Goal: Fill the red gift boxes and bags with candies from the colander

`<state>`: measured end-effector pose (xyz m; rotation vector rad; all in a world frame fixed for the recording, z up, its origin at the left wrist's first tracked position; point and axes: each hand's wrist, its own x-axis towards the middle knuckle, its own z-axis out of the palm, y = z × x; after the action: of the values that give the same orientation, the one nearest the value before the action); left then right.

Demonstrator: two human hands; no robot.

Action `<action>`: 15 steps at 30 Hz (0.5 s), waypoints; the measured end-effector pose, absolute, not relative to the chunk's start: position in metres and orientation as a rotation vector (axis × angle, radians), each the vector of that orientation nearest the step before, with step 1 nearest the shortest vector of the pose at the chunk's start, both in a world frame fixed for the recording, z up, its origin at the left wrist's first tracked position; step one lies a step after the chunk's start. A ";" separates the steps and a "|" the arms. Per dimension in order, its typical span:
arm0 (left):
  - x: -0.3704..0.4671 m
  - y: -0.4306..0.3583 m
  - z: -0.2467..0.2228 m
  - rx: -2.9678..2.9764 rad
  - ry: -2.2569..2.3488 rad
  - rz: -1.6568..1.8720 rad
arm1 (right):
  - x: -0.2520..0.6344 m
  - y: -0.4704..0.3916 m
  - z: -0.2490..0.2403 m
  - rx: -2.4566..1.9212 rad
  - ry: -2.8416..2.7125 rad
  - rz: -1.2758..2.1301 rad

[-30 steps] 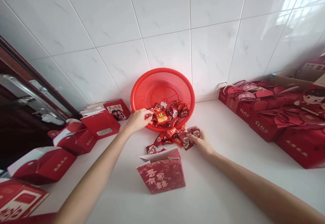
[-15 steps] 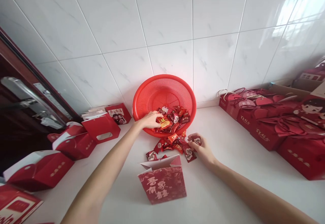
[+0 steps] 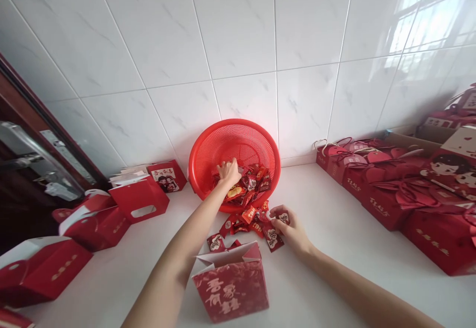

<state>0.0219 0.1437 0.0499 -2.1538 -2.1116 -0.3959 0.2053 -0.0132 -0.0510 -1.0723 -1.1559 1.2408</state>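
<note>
My left hand [image 3: 228, 172] reaches into a red plastic basket [image 3: 199, 155] that leans against the wall. Its fingers are curled over the wrapped candies [image 3: 252, 183] inside, and their tips are hidden. On the counter before the basket, my right hand [image 3: 295, 232] pinches a dark red wrapped candy [image 3: 283, 218] with pale lettering. Under and beside those fingers lies a small pile of red candies [image 3: 241, 222], with another dark candy [image 3: 272, 237] close by. Between my forearms stands a red paper gift box [image 3: 232, 288], upright with its top open.
Several red boxes [image 3: 98, 226] line the left side beside a dark door with a metal handle [image 3: 40, 154]. Along the right stand rows of red gift boxes [image 3: 383, 208] with handles, next to a cardboard carton [image 3: 403, 141]. White tiles [image 3: 245, 30] cover the wall behind.
My left hand has moved up and deeper into the basket, its fingers more curled. My right hand stays by the pile with the candy. The view has shifted slightly.
</note>
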 end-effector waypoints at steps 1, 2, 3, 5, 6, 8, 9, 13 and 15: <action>0.022 0.144 0.049 -2.151 -2.117 -0.396 | 0.205 -0.013 -0.051 -1.077 -1.157 1.246; 0.022 0.144 0.048 -2.149 -2.115 -0.398 | 0.205 -0.014 -0.051 -1.079 -1.158 1.251; 0.022 0.143 0.048 -2.147 -2.109 -0.404 | 0.205 -0.014 -0.050 -1.079 -1.158 1.257; 0.020 0.141 0.048 -2.142 -2.087 -0.427 | 0.205 -0.015 -0.049 -1.077 -1.156 1.263; 0.020 0.141 0.048 -2.144 -2.075 -0.440 | 0.205 -0.015 -0.049 -1.075 -1.154 1.268; 0.019 0.140 0.048 -2.163 -2.057 -0.468 | 0.205 -0.014 -0.049 -1.068 -1.150 1.281; 0.019 0.140 0.048 -2.178 -2.053 -0.484 | 0.205 -0.014 -0.049 -1.064 -1.149 1.282; 0.017 0.144 0.050 -2.234 -2.060 -0.578 | 0.205 -0.013 -0.052 -1.074 -1.173 1.248; 0.014 0.146 0.052 -2.265 -2.064 -0.651 | 0.205 -0.013 -0.052 -1.077 -1.183 1.236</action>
<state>0.0141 0.1457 0.0525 -2.2651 -2.0645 -0.6511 0.2052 -0.0130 -0.0523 -1.0767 -1.1832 1.2360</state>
